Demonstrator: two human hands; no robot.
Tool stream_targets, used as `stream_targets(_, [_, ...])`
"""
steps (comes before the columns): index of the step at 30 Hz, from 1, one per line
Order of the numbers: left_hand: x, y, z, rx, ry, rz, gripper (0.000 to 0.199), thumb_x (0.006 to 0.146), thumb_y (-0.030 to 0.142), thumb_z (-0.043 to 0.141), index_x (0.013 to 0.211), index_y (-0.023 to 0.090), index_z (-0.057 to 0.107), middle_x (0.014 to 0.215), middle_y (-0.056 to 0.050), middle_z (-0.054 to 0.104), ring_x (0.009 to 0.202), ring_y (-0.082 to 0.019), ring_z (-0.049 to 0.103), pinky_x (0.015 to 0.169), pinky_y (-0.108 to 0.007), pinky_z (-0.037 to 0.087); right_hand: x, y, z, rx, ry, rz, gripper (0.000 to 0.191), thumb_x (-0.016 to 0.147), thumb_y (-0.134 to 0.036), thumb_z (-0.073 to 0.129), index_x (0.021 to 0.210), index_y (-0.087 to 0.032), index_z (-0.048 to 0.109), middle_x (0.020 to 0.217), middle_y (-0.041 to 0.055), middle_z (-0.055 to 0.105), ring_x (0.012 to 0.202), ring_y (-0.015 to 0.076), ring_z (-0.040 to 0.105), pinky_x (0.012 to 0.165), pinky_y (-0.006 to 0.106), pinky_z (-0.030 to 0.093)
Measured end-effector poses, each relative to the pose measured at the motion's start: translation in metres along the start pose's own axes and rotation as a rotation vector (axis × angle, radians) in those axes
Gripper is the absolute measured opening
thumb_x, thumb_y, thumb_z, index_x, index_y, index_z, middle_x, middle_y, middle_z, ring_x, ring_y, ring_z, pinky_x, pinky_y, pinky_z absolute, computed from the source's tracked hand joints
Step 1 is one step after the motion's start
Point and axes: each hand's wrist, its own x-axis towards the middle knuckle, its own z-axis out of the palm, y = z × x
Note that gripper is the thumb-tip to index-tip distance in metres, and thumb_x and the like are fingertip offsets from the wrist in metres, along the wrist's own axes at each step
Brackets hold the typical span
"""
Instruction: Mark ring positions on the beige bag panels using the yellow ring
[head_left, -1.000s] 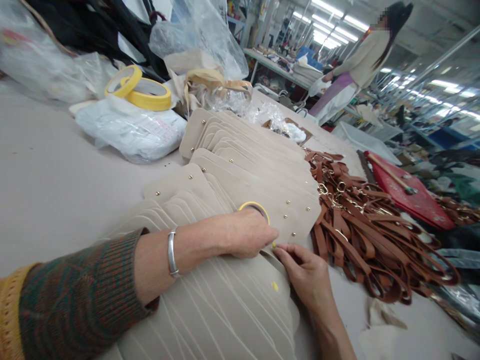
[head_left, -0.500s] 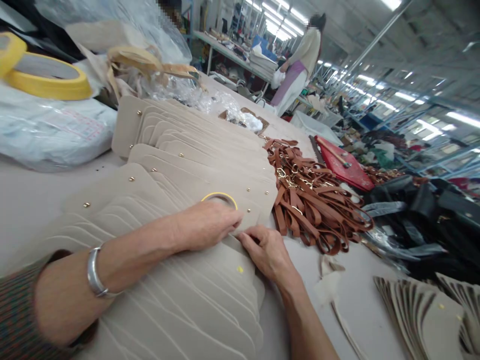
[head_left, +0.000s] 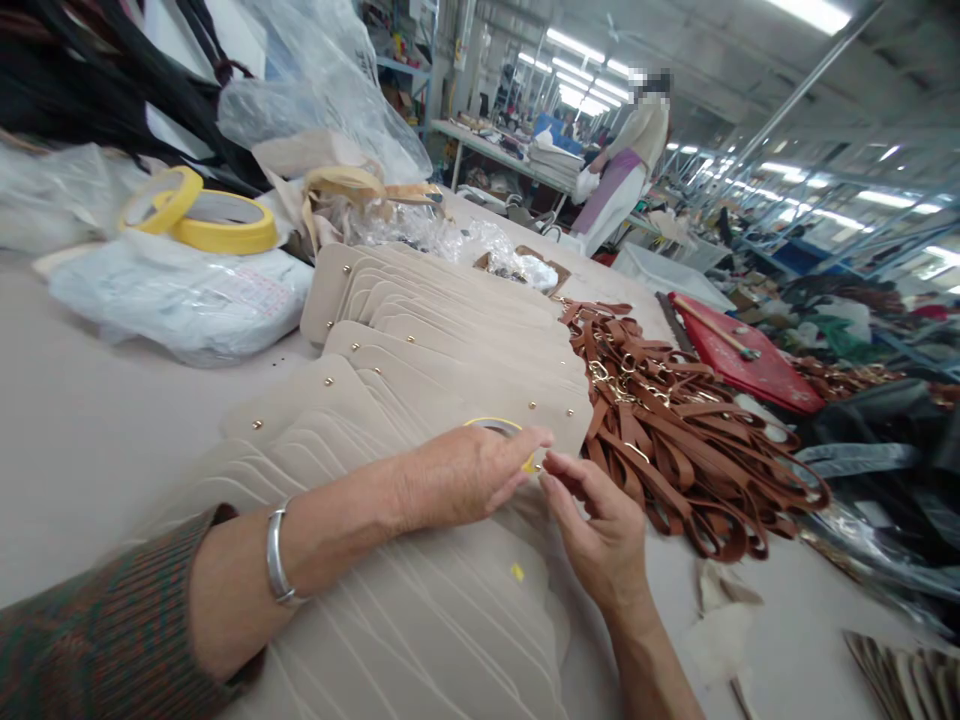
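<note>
Nearest, overlapping beige panels (head_left: 405, 620) fan across the desk (head_left: 97, 400), a small yellow tape piece (head_left: 517, 572) stuck on one. Above them, the left hand (head_left: 465, 478), with a silver bangle (head_left: 277, 555) at its wrist, has its grip closed on a yellow tape roll (head_left: 491, 424), mostly hidden behind the fingers. The right hand (head_left: 604, 530) is curled close by, thumb and fingers near the left fingertips; whether its grip holds anything cannot be told. Brown straps (head_left: 675, 440) with gold-coloured hardware are heaped to the right. Farther off, two yellow tape rolls (head_left: 225, 232) rest on a plastic-wrapped package (head_left: 180, 300) at left. Beyond the desk stands a person (head_left: 626, 160).
</note>
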Motion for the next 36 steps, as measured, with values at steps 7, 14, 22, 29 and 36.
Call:
stream_targets(7, [0.001, 0.005, 0.003, 0.088, 0.0, 0.008, 0.026, 0.093, 0.02, 0.046, 0.118, 0.015, 0.04, 0.083, -0.005, 0.065, 0.069, -0.019, 0.063, 0.055, -0.024, 0.041, 0.004, -0.007, 0.007, -0.157, -0.01, -0.249, 0.015, 0.085, -0.008, 0.055, 0.09, -0.019, 0.064, 0.08, 0.0017, 0.068, 0.07, 0.0109, 0.063, 0.068, 0.022, 0.05])
stream_targets(14, [0.004, -0.001, 0.01, 0.04, 0.044, 0.026, 0.004, 0.093, 0.019, 0.048, 0.095, 0.018, 0.052, 0.082, -0.001, 0.065, 0.074, -0.016, 0.063, 0.061, -0.024, 0.041, 0.001, -0.008, 0.011, -0.309, 0.146, -0.253, 0.012, 0.077, -0.009, 0.058, 0.082, -0.018, 0.066, 0.067, -0.0014, 0.067, 0.054, 0.0086, 0.059, 0.057, 0.019, 0.048])
stream_targets(22, [0.003, 0.009, 0.009, 0.203, 0.192, 0.141, 0.006, 0.088, 0.012, 0.047, 0.085, 0.016, 0.051, 0.074, -0.002, 0.059, 0.066, -0.015, 0.055, 0.058, -0.025, 0.039, 0.006, -0.008, 0.015, 0.466, 0.131, 0.574, 0.02, 0.072, -0.034, 0.071, 0.069, -0.016, 0.064, 0.048, -0.0041, 0.058, 0.041, 0.0099, 0.053, 0.043, 0.021, 0.047])
stream_targets(29, [0.004, 0.003, 0.008, 0.335, 0.019, -0.115, 0.012, 0.091, 0.009, 0.045, 0.091, 0.016, 0.055, 0.078, -0.003, 0.061, 0.068, -0.017, 0.058, 0.054, -0.026, 0.039, 0.007, 0.022, 0.002, 0.425, 0.037, 0.775, 0.039, 0.062, -0.044, 0.079, 0.08, -0.012, 0.069, 0.059, 0.002, 0.066, 0.048, 0.0121, 0.061, 0.049, 0.023, 0.053])
stream_targets(36, [0.009, 0.0, 0.017, 0.316, -0.163, -0.174, 0.015, 0.092, 0.01, 0.046, 0.089, 0.013, 0.06, 0.086, -0.009, 0.065, 0.078, -0.021, 0.061, 0.062, -0.03, 0.045, 0.002, 0.023, 0.011, 0.113, -0.066, 0.595, 0.033, 0.076, -0.048, 0.065, 0.08, -0.015, 0.069, 0.059, 0.0009, 0.065, 0.051, 0.0124, 0.059, 0.052, 0.023, 0.05])
